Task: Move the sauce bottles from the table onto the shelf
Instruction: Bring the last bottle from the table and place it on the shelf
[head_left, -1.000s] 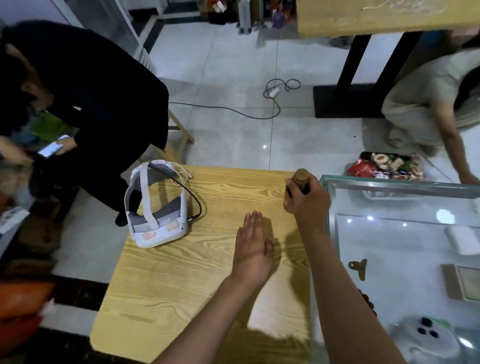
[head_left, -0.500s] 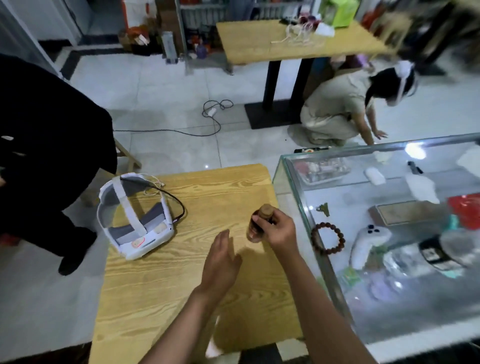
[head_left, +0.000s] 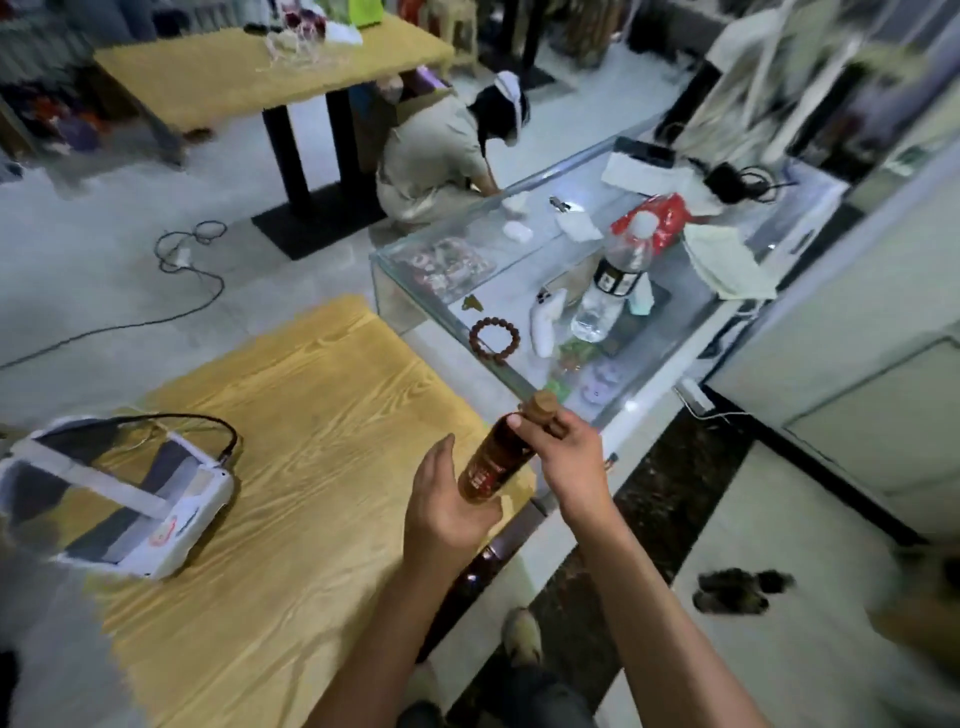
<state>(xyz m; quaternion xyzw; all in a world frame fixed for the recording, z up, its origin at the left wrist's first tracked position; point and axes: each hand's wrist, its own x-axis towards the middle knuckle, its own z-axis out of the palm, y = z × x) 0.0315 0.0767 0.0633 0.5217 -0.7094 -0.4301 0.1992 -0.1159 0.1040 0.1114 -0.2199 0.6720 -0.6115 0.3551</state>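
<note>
A dark brown sauce bottle (head_left: 498, 457) with a red label and a tan cap is tilted in the air above the right edge of the wooden table (head_left: 291, 467). My right hand (head_left: 563, 454) grips its neck just below the cap. My left hand (head_left: 441, 512) cups the bottle's base from below, fingers curled around it. The glass display case (head_left: 670, 332) stands right behind the bottle, to the right of the table.
A white headset (head_left: 114, 499) with a black cable lies on the table's left side. On the glass case are a clear water bottle (head_left: 613, 280), a bead bracelet (head_left: 494, 338), a white controller (head_left: 545, 322) and cloths. A person crouches behind the case. A cable runs across the floor.
The bottle has come up off the table and tilted. My left hand rose from the tabletop to its base. My view swung right, showing more of the glass case.
</note>
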